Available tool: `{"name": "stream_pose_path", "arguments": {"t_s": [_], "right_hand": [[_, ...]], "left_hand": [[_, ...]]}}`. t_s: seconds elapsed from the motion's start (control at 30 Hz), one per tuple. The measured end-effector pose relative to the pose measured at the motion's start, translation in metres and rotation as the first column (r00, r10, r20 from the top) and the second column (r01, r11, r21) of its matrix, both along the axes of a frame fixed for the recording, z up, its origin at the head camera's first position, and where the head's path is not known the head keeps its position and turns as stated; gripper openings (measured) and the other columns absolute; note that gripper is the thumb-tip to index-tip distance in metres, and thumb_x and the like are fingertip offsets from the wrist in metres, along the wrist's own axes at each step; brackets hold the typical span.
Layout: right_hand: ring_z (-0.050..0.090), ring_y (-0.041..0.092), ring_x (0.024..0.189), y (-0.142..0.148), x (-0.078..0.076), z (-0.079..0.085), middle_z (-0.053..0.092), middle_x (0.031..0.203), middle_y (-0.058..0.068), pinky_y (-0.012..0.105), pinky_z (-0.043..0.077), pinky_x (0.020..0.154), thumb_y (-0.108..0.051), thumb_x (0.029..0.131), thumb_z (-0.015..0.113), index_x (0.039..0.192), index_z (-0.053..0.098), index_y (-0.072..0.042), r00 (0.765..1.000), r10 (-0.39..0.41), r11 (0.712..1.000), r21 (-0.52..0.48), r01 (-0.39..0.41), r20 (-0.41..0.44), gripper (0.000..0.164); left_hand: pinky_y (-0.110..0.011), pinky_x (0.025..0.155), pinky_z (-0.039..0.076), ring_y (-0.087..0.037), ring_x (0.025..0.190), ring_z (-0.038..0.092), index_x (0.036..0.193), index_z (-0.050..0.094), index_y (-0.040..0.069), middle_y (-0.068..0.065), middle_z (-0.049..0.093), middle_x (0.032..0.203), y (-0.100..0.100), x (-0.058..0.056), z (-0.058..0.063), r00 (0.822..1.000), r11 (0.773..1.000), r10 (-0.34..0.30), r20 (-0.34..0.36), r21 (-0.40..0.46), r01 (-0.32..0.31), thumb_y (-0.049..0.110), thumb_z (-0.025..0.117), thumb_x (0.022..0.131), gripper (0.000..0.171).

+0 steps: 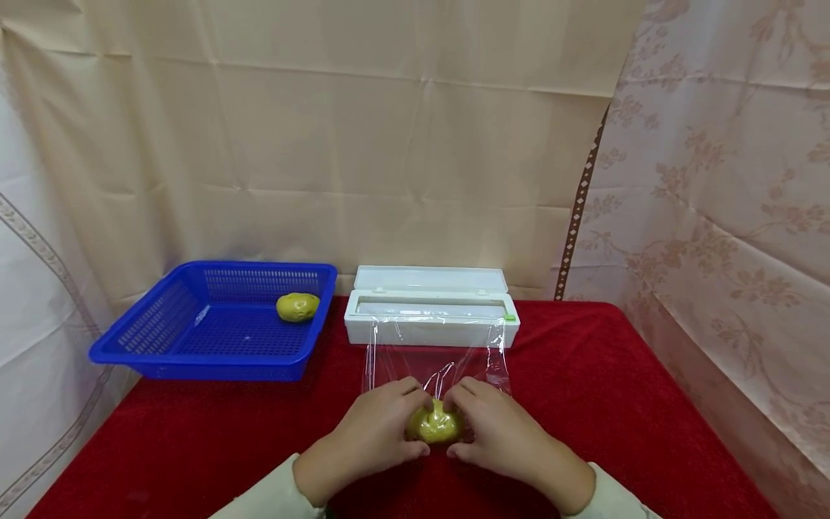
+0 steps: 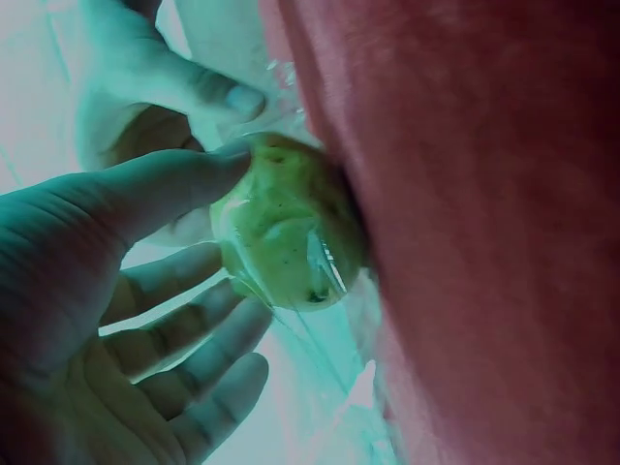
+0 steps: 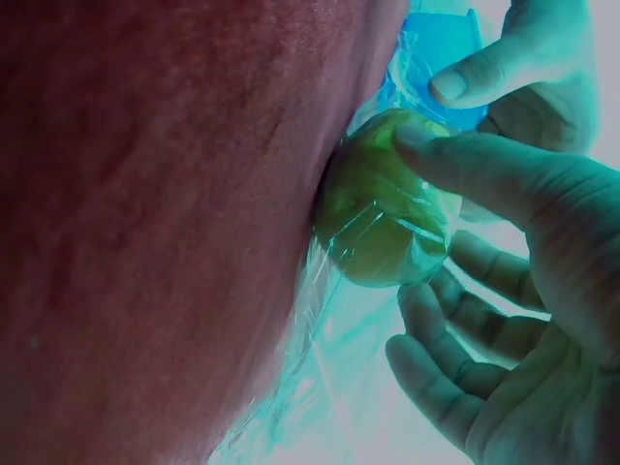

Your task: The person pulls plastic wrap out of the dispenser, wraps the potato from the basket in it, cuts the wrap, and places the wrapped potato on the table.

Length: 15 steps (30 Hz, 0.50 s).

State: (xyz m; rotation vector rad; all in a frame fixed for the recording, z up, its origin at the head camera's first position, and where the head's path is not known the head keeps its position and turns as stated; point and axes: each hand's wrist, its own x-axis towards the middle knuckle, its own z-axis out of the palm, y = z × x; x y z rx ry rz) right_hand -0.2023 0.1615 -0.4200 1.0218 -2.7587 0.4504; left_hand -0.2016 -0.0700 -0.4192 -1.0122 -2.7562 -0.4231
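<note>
A yellow potato (image 1: 436,425) lies at the near middle of the red cloth, with clear cling film (image 1: 415,360) over it. From the left, my left hand (image 1: 382,419) holds it between thumb and fingers. My right hand (image 1: 498,429) holds the opposite side the same way. In the left wrist view, film creases shine across the potato (image 2: 289,232), and the thumb touches its top. The right wrist view shows the potato (image 3: 383,208) against the cloth, with curled fingers beside it. Back from the hands, the film runs to a white dispenser box (image 1: 431,333).
The dispenser's lid (image 1: 431,278) stands raised at the back, with a green piece (image 1: 510,318) at its front right. At the left stands a blue plastic basket (image 1: 220,370) with another potato (image 1: 297,307) inside. Curtains (image 1: 389,144) hang behind the red-covered table (image 1: 583,404).
</note>
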Motion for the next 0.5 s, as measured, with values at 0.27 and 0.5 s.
{"name": "stream_pose_path", "arguments": {"t_s": [0.27,0.5], "right_hand": [[0.057,0.004,0.086,-0.004,-0.005,0.0,0.063,0.098,-0.011,0.027,0.054,0.077,-0.028,0.068,0.096,0.101,0.068,-0.021,0.999,-0.03,1.0,-0.01,0.03,-0.028,0.044],[0.057,0.002,0.081,-0.003,-0.014,0.005,0.068,0.094,-0.01,0.024,0.052,0.073,-0.021,0.072,0.094,0.1,0.074,-0.018,1.0,0.01,0.998,-0.067,-0.008,0.027,0.034]], "left_hand": [[-0.028,0.08,0.056,-0.007,0.092,0.063,0.107,0.073,0.018,0.008,0.066,0.104,0.003,-0.006,0.007,1.0,1.0,0.004,-0.006,-0.027,-0.005,0.038,0.095,0.067,0.05],[-0.025,0.079,0.054,-0.005,0.091,0.062,0.109,0.077,0.016,0.007,0.071,0.103,0.001,-0.019,0.011,0.992,0.999,-0.011,0.127,0.036,0.006,0.031,0.096,0.069,0.048]]}}
